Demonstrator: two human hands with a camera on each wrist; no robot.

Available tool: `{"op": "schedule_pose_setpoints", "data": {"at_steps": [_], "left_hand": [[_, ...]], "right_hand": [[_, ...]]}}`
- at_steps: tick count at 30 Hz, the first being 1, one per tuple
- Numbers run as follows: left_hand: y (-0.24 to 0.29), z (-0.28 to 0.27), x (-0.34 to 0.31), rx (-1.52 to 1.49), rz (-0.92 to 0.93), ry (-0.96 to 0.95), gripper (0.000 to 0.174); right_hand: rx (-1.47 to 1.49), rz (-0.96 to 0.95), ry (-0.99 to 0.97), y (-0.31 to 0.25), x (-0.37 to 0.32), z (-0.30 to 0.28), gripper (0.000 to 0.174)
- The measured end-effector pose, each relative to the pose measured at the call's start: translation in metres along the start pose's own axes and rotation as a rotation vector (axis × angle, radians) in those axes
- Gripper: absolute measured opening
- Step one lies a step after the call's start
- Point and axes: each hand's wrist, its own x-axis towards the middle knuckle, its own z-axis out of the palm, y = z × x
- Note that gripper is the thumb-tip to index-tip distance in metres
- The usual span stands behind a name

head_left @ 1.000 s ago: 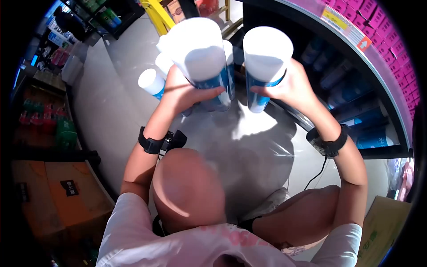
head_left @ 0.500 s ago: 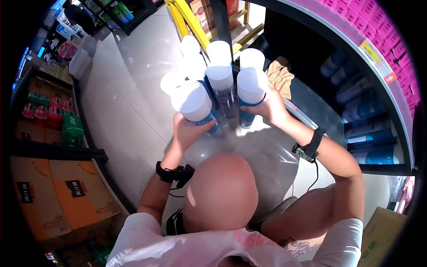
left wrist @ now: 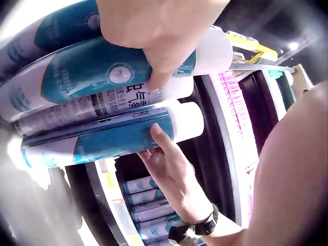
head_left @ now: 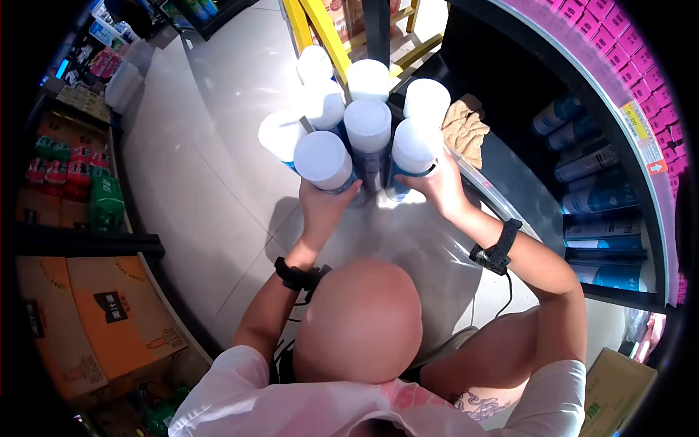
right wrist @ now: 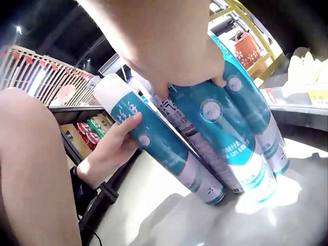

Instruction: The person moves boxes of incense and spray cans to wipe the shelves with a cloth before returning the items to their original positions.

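Note:
Several insecticide spray cans with white caps and teal-and-white bodies stand in a cluster on the floor. My left hand (head_left: 324, 207) grips the near-left can (head_left: 320, 160) just below its cap, thumb along the near side. The near-right can (head_left: 416, 142) is held the same way by my right hand (head_left: 443, 186). Between them stands a middle can (head_left: 368, 124) with a printed back label facing out. In the right wrist view, the bases of the right can (right wrist: 215, 113) and the left can (right wrist: 159, 138) are close together on the floor. The far sides of both hands' fingers are hidden.
On the right is a black shelf with more cans (head_left: 597, 200) lying in it and pink boxes (head_left: 619, 51) above. A brown cloth (head_left: 466, 131) lies on its ledge. A yellow ladder (head_left: 324, 33) stands behind the cluster. Cartons (head_left: 131, 306) and bottle packs (head_left: 105, 204) line the left.
Both hands have lowered their cans away from the head camera, down to the cluster on the floor. The left can has since shifted slightly inward, nearer the middle can. Both hands keep their grip.

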Motion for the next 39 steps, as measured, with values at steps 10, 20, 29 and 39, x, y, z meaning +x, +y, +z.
{"op": "schedule_pose_setpoints", "data": {"at_steps": [10, 20, 29, 39], "left_hand": [[-0.014, 0.015, -0.010, -0.005, -0.120, 0.050, 0.066], [-0.018, 0.004, -0.028, 0.303, 0.028, 0.144, 0.081], [0.061, 0.046, -0.026, 0.308, 0.826, -0.278, 0.037], [0.161, 0.326, -0.020, 0.005, 0.829, -1.059, 0.069]], "right_hand": [[-0.048, -0.040, -0.027, -0.008, 0.001, -0.003, 0.066], [-0.160, 0.084, -0.173, -0.003, -0.010, -0.019, 0.079], [-0.506, 0.094, -0.019, 0.012, -0.055, -0.134, 0.074], [-1.250, -0.109, 0.496, 0.002, -0.122, -0.309, 0.059]]}}
